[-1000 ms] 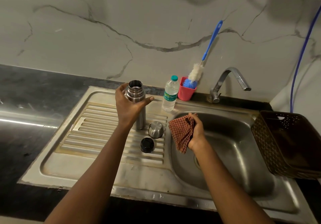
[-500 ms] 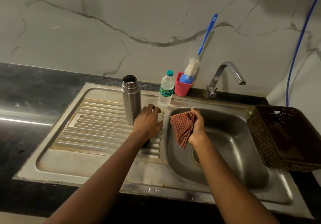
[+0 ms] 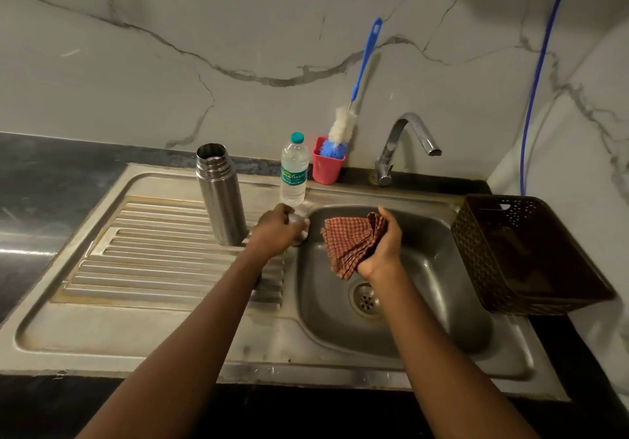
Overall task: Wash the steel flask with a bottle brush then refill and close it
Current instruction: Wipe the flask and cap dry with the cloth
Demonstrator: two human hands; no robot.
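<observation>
The open steel flask (image 3: 221, 196) stands upright on the ribbed drainboard (image 3: 153, 254), with nothing in its mouth. Just to its right, my left hand (image 3: 277, 234) grips the steel cup lid (image 3: 300, 226), lifted a little over the sink's left rim. The black inner cap is hidden under my left forearm. Over the basin, my right hand (image 3: 381, 246) holds a crumpled red checked cloth (image 3: 350, 246). A blue-handled bottle brush (image 3: 343, 125) stands in a pink cup (image 3: 327, 166) at the back, beside a plastic water bottle (image 3: 294, 171).
A steel tap (image 3: 405, 142) rises behind the sink basin (image 3: 425, 302), whose drain shows below my right hand. A dark brown perforated basket (image 3: 524, 254) sits on the sink's right edge. A blue hose (image 3: 541, 74) hangs down the marble wall. Black countertop lies to the left.
My left hand let go of the flask, which now stands alone, dropped to the drainboard, and picked up the steel cup lid, carrying it toward the cloth. My right hand stayed put.
</observation>
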